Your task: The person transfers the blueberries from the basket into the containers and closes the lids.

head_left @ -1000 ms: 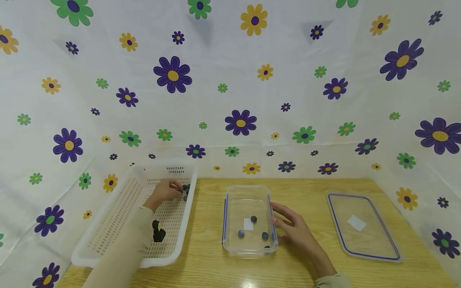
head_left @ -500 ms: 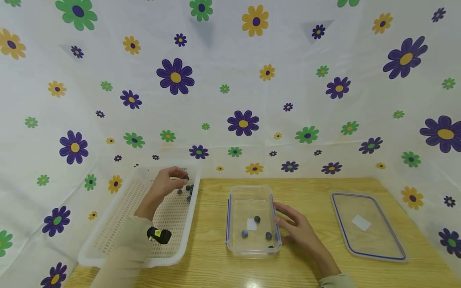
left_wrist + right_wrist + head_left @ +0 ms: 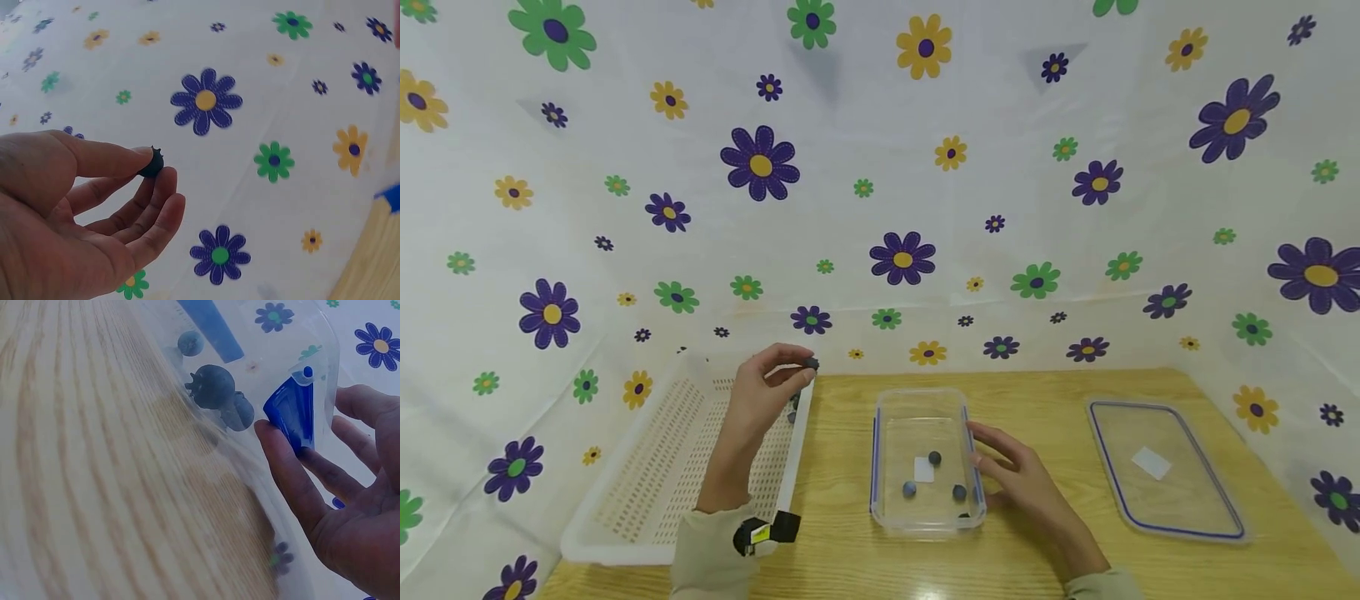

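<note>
My left hand point(image 3: 763, 396) pinches a dark blueberry point(image 3: 152, 164) between thumb and fingertips, above the right rim of the white perforated basket point(image 3: 613, 546). More blueberries point(image 3: 793, 408) lie in that basket along its right wall, partly hidden by the rim. A clear lidless food container point(image 3: 917, 527) with blue side clips stands mid-table. Several blueberries point(image 3: 935, 458) are scattered on its floor. My right hand point(image 3: 1018, 475) rests its loosely extended fingers against the container's right side. The right wrist view shows fingertips at the blue clip point(image 3: 294, 412), with blueberries point(image 3: 214, 386) behind the clear wall.
A clear lid point(image 3: 1183, 504) with a blue seal lies flat on the wooden table point(image 3: 842, 467) at the right. Flower-printed white cloth point(image 3: 842, 225) stands behind and at both sides. A black device point(image 3: 767, 533) is strapped to the left sleeve.
My left hand has picked up a blueberry from among those in the basket and moved up and rightward to the basket's rim. The right hand and the container have stayed in place.
</note>
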A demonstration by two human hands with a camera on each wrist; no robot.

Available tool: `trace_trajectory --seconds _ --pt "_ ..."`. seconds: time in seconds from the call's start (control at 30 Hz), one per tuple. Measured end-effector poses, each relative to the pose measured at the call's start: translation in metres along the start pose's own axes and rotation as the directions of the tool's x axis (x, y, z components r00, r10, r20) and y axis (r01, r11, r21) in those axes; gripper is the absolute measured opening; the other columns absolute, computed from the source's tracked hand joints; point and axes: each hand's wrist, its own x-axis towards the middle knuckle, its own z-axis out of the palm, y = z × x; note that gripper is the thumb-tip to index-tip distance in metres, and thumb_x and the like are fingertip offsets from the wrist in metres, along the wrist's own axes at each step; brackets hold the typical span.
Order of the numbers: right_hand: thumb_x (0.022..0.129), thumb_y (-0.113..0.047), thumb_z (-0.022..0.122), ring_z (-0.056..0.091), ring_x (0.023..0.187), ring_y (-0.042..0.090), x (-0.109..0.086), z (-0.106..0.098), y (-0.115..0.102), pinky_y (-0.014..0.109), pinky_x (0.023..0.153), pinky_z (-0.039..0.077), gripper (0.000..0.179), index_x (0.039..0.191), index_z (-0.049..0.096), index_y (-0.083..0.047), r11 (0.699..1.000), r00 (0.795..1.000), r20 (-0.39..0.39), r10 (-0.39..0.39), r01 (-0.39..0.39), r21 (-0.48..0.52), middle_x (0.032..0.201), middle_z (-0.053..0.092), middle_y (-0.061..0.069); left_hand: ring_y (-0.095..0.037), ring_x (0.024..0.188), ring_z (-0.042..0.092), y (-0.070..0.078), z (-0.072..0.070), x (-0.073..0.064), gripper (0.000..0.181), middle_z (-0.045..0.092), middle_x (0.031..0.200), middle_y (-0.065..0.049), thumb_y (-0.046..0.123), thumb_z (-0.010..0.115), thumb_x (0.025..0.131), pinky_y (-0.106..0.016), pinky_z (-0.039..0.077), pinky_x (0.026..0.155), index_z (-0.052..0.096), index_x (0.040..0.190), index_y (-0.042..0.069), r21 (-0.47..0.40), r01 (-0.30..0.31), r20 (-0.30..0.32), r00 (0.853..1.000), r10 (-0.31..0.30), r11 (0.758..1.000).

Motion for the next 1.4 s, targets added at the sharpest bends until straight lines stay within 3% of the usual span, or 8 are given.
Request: trace_trajectory --seconds 0.23,0.33,0.73,0.8,0.97,1.1,1.27,1.4 --pt "0.103 -0.018 0.064 0.04 0.138 0.056 0.001 0.003 -0.001 0.052 0.075 0.061 0.056 0.154 0.045 -0.008 1.0 1.0 0.008 0.0 0.0 0.016 0.162 0.034 0.022 -0.025 0.102 0.067 -0.001 0.024 -0.015 0.025 0.063 0.118 -0.02 -0.007 0.07 0.093 -0.024 0.057 0.087 0.066 0.117 -0.007 -0.147 -0.064 -0.039 0.998 0.059 0.987" --pt "0.103 -0.018 0.065 0.04 0.138 0.055 0.001 0.004 -0.001 0.052 0.075 0.061 0.055 0.154 0.046 -0.008 1.0 1.0 0.001 0.001 -0.002 0.013 0.162 0.034 0.021 -0.028 0.101 0.067 -0.005 0.035 -0.02 0.024 0.064 0.116 -0.02 -0.01 0.069 0.092 -0.025 0.057 0.085 0.066 0.115 -0.007 -0.188 -0.076 -0.06 0.996 0.066 0.979" --pt "0.102 -0.021 0.065 0.038 0.139 0.056 -0.004 -0.001 0.005 0.052 0.076 0.061 0.055 0.153 0.048 -0.012 1.0 0.999 -0.022 0.028 -0.028 -0.002 0.161 0.035 0.019 -0.033 0.103 0.067 -0.026 0.082 -0.028 0.024 0.067 0.111 -0.02 -0.011 0.071 0.09 -0.023 0.057 0.084 0.068 0.113 -0.007 -0.212 -0.038 -0.11 0.994 0.015 0.977" --pt "0.102 -0.022 0.065 0.037 0.139 0.057 -0.004 -0.002 0.005 0.051 0.076 0.061 0.055 0.153 0.048 -0.013 1.0 1.0 -0.017 0.024 -0.025 -0.012 0.162 0.034 0.02 -0.032 0.104 0.067 -0.032 0.092 -0.027 0.024 0.067 0.112 -0.02 -0.01 0.072 0.09 -0.023 0.057 0.084 0.068 0.113 -0.007 -0.257 -0.017 -0.123 0.992 -0.016 0.966" --pt "0.103 -0.023 0.065 0.038 0.139 0.057 -0.005 -0.003 0.004 0.05 0.075 0.061 0.054 0.153 0.048 -0.014 0.999 1.0 -0.022 0.02 -0.02 -0.025 0.162 0.034 0.02 -0.03 0.107 0.066 -0.051 0.117 -0.025 0.025 0.065 0.116 -0.02 -0.007 0.073 0.09 -0.026 0.056 0.087 0.066 0.115 -0.008 -0.41 0.022 -0.134 0.987 -0.084 0.912" --pt "0.103 -0.022 0.065 0.038 0.139 0.057 -0.004 -0.002 0.005 0.05 0.075 0.061 0.054 0.153 0.048 -0.014 0.999 1.0 -0.018 0.018 -0.018 -0.027 0.162 0.035 0.02 -0.028 0.106 0.066 -0.066 0.128 -0.025 0.026 0.065 0.116 -0.02 -0.007 0.073 0.09 -0.027 0.057 0.089 0.066 0.115 -0.008 -0.45 0.03 -0.107 0.99 -0.088 0.893" --pt "0.103 -0.022 0.064 0.04 0.138 0.057 -0.001 -0.001 0.004 0.051 0.076 0.061 0.054 0.154 0.047 -0.013 1.0 1.0 -0.004 0.009 -0.01 -0.027 0.162 0.034 0.02 -0.026 0.102 0.066 -0.078 0.134 -0.025 0.025 0.066 0.112 -0.023 -0.01 0.073 0.088 -0.026 0.056 0.088 0.068 0.113 -0.008 -0.402 0.004 -0.081 0.996 -0.04 0.916" --pt "0.104 -0.022 0.063 0.04 0.138 0.056 0.001 -0.001 0.003 0.051 0.077 0.061 0.055 0.155 0.046 -0.013 1.0 1.0 0.004 0.012 -0.011 -0.022 0.162 0.034 0.02 -0.032 0.107 0.066 -0.081 0.136 -0.024 0.024 0.068 0.113 -0.021 -0.008 0.073 0.089 -0.031 0.054 0.096 0.069 0.113 -0.005 -0.338 -0.021 -0.061 0.998 0.0 0.941"
